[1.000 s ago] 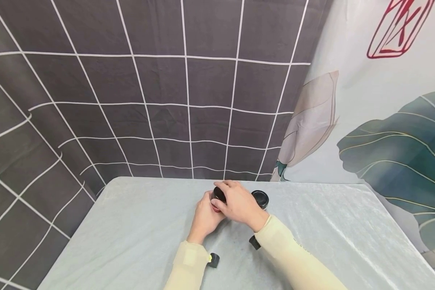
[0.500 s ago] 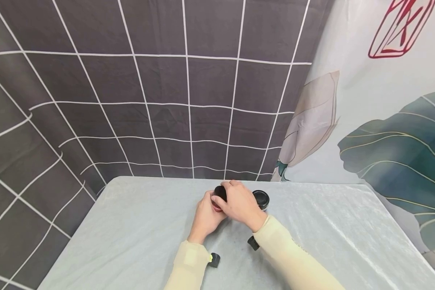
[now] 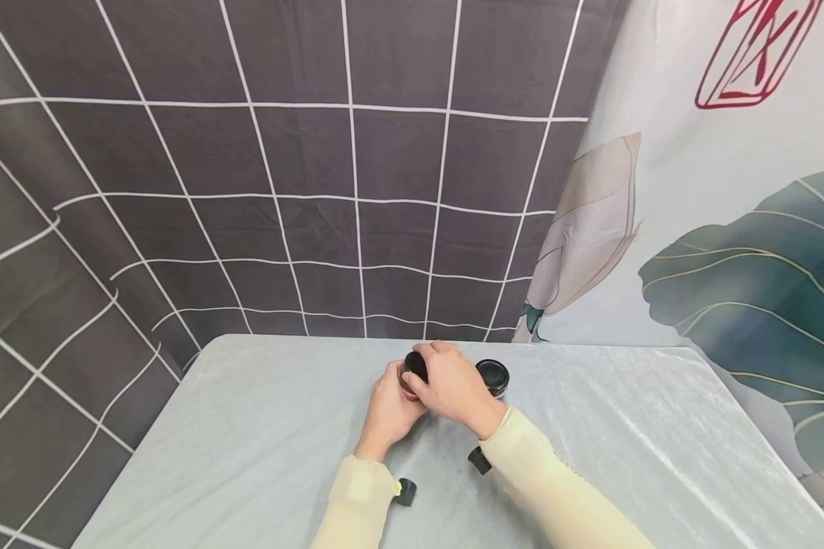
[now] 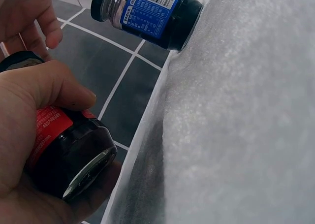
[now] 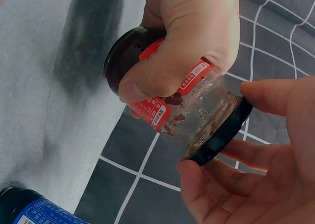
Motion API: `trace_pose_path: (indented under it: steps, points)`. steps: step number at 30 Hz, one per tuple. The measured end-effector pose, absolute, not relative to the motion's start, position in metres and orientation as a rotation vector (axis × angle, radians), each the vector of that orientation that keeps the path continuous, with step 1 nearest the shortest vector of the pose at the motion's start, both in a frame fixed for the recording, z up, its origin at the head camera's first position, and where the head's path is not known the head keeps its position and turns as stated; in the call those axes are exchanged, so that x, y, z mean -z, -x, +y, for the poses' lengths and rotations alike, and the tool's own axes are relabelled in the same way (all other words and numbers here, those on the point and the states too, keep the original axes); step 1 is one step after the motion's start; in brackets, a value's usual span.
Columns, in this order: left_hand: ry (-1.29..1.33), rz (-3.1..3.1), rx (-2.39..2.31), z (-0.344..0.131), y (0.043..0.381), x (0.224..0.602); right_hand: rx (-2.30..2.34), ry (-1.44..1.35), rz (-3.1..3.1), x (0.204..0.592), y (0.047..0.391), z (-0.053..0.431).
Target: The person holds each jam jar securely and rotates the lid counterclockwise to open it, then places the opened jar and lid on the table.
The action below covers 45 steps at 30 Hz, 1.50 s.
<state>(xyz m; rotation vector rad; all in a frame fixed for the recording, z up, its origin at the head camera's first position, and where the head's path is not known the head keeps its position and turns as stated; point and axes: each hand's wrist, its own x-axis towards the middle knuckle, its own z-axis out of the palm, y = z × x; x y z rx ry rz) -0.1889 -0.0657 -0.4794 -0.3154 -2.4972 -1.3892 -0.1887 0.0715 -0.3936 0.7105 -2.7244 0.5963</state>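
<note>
Red-labelled jar, held above the table, points its black lid upward, long axis tilted; the left hand wraps its body, the right hand pinches the lid's rim. Upright blue-labelled jar stands near, partly behind the right hand in the head view.

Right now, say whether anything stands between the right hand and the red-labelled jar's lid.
Nothing visible does: the right hand pinches the lid at its rim, while the left hand grips the red-labelled jar. The blue-labelled jar stands off to the right.
</note>
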Motion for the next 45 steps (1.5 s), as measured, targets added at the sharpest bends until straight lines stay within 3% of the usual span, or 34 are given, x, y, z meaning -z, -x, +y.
trace_pose_path:
  steps: [23,45]
  points:
    - [0.308,-2.491,1.339,-0.0663,0.1909,0.4833,-0.662,-0.820,-2.663,0.3959,0.1884,0.0745]
    - [0.257,-2.512,1.397,-0.0682,0.1893,0.4786,-0.694,-0.761,-2.672,0.3972,0.1897,0.0764]
